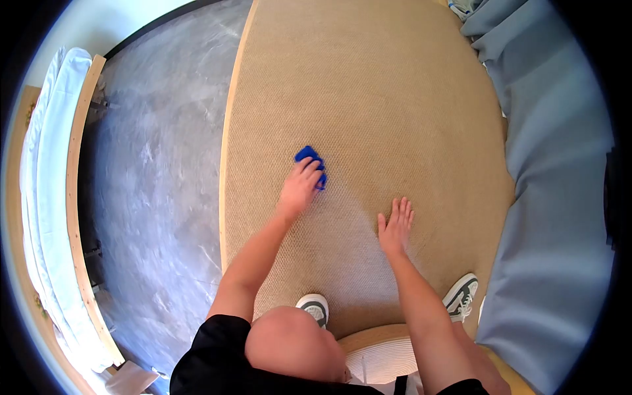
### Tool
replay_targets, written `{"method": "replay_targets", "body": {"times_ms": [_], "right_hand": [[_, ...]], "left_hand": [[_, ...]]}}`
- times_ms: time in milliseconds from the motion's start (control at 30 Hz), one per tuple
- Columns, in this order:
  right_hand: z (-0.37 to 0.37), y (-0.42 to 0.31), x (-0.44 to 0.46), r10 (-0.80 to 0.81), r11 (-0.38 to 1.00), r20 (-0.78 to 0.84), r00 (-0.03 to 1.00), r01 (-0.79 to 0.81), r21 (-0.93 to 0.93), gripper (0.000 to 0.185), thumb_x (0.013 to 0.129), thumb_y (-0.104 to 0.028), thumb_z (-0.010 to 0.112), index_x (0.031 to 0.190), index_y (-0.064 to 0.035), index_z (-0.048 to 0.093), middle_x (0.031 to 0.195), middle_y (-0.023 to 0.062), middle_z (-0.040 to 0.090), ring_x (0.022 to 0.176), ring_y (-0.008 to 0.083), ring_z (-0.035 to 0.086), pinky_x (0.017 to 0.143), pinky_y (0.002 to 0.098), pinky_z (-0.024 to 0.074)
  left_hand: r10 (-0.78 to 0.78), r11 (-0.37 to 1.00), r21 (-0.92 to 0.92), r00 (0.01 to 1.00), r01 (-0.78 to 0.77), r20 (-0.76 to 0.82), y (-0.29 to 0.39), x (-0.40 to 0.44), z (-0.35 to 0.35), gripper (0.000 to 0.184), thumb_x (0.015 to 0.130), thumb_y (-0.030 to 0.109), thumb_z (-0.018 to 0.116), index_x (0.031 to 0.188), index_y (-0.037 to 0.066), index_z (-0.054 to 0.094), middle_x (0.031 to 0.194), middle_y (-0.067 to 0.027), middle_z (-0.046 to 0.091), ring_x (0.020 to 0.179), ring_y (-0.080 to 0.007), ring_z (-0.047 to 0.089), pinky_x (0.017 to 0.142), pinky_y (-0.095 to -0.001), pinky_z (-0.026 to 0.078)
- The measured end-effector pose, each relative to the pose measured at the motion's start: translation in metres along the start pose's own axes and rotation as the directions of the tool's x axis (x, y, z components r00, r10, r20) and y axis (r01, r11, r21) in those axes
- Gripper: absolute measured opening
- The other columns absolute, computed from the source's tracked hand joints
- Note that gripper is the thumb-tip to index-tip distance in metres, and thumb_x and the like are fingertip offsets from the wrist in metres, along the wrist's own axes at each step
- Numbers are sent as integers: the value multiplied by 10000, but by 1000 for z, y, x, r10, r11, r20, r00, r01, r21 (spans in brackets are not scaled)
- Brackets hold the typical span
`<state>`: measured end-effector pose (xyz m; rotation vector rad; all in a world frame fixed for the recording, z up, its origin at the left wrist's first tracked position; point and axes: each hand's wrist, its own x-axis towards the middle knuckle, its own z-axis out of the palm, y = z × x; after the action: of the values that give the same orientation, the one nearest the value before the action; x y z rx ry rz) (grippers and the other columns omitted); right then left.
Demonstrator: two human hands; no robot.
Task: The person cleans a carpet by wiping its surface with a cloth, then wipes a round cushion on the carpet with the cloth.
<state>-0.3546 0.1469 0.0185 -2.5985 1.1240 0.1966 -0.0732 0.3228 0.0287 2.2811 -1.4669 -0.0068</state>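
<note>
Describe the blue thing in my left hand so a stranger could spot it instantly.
Find the tan carpet between the grey floor and grey-blue curtain. There, left of centre, the left hand holds a small blue item, partly covering it. Its deep, vivid blue stands out against tan carpet and duller curtain.

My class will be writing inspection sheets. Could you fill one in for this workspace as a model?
Surface: tan woven carpet, with a paler patch between the hands; cause unclear.
Job's things: blue cloth, bunched on the carpet.
Clutter: small unidentifiable item at the top right edge.
Grips: left hand closed on the cloth; right hand palm down at the carpet, fingers apart, holding nothing.
Cables: nothing seen clearly.
Surroundings: grey floor and wooden frame with white fabric left; blue-grey draped fabric right.
</note>
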Motion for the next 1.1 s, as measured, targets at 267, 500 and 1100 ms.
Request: {"method": "replay_targets", "body": {"times_ms": [267, 500, 1100], "right_hand": [[9, 1, -1, -46, 997, -64, 997, 42, -64, 740, 1076, -500, 367, 1623, -25, 220, 1701, 215, 157, 1586, 359, 95, 1297, 491, 43], [4, 3, -1, -47, 999, -49, 998, 45, -26, 742, 1072, -502, 382, 1618, -22, 235, 1699, 218, 158, 1585, 361, 99, 1297, 495, 47], [10, 5, -2, -72, 996, -109, 991, 66, -61, 716, 1071, -457, 416, 1600, 2, 263, 1691, 235, 169, 1581, 381, 100, 1291, 517, 53]], "left_hand": [[-184, 981, 26, 961, 194, -204, -36, -5, -24, 314, 842, 176, 750, 1120, 42, 690, 1317, -121, 648, 1329, -346, 520, 1134, -438, 432], [38, 999, 17, 998, -38, -41, -2, 1, 0, 413, 776, 161, 771, 1162, 62, 661, 1395, -107, 598, 1384, -332, 476, 1177, -491, 383], [-66, 998, 9, 988, 68, -136, -53, -21, -30, 326, 829, 157, 748, 1131, 59, 677, 1355, -103, 628, 1365, -327, 498, 1177, -490, 384]]}}
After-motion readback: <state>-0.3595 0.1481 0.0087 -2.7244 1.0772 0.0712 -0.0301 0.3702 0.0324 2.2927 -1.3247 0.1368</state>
